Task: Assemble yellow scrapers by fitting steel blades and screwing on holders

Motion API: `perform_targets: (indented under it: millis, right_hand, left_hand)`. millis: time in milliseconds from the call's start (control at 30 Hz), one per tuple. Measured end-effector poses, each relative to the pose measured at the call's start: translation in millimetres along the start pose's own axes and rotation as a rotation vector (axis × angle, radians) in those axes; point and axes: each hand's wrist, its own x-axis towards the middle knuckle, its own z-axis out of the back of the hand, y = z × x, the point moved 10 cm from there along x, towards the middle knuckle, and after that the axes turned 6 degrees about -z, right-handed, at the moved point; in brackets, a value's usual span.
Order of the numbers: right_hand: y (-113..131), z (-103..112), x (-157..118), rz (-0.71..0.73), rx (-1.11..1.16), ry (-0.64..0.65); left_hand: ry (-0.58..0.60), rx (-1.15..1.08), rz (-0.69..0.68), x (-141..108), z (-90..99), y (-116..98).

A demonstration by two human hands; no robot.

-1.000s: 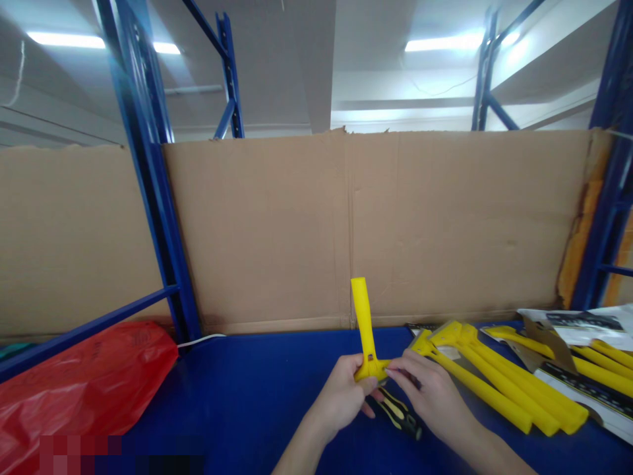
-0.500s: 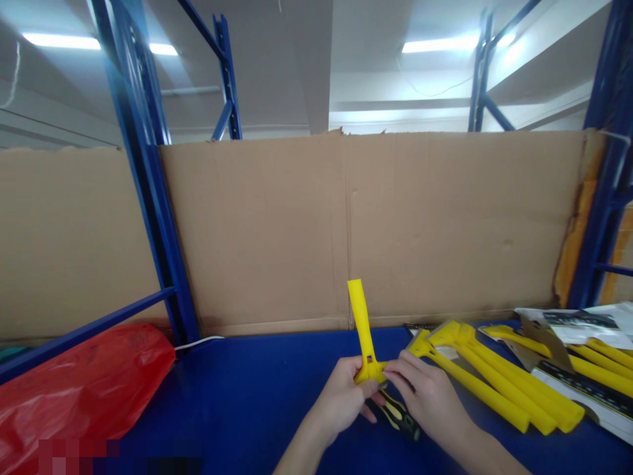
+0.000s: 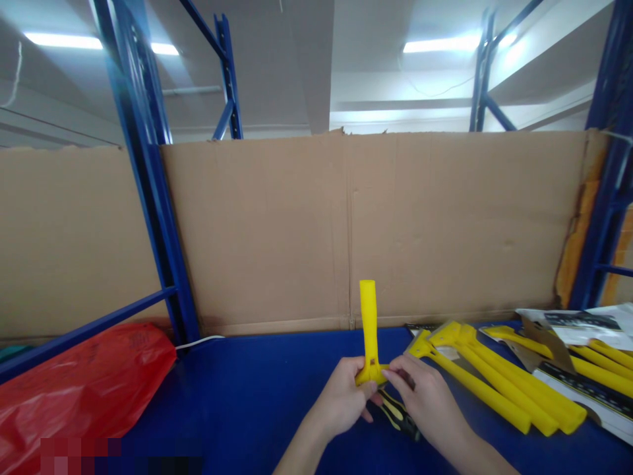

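A yellow scraper (image 3: 368, 323) stands with its handle pointing up and its wide head low, between my two hands. My left hand (image 3: 341, 396) is closed around the left side of the head, thumb in front. The fingers of my right hand (image 3: 428, 396) pinch at the right end of the head; whether they also hold something small is hidden. Under the hands, a screwdriver (image 3: 403, 422) with a black and yellow handle lies on the blue tabletop (image 3: 237, 402), its tip out of sight.
Several more yellow scrapers (image 3: 509, 379) lie stacked to the right, beside printed packaging (image 3: 586, 396) with others in it. A red plastic bag (image 3: 93, 382) fills the left side. Cardboard (image 3: 267, 237) walls off the back between blue rack posts (image 3: 148, 171).
The scraper's handle has swung from leaning left to nearly upright, its top shifting right. Both hands stay at the head, with the right fingers slightly changed.
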Motion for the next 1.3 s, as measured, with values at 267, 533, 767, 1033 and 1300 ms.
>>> perform_targets:
  millis: [267, 533, 767, 1033, 1300]
  right_hand:
    - [-3.0, -0.5, 3.1, 0.030, -0.039, 0.068]
    - [-11.8, 3.4, 6.8, -0.096, -0.003, 0.072]
    - [-26.0, 4.1, 8.0, -0.175, 0.092, 0.049]
    - [-29.0, -9.9, 5.5, -0.222, 0.327, 0.141]
    - [-22.8, -7.8, 3.0, -0.193, 0.360, 0.143]
  left_hand:
    - [0.045, -0.085, 0.015, -4.3, -2.8, -3.4]
    - [0.073, -0.102, 0.032, -4.0, -3.0, 2.1]
    - [-0.046, -0.175, 0.085, -6.5, -0.2, 1.3]
    - [-0.043, -0.191, 0.099, -5.7, -0.9, 7.8]
    - [-0.156, -0.248, 0.139, -7.8, 2.3, 11.2]
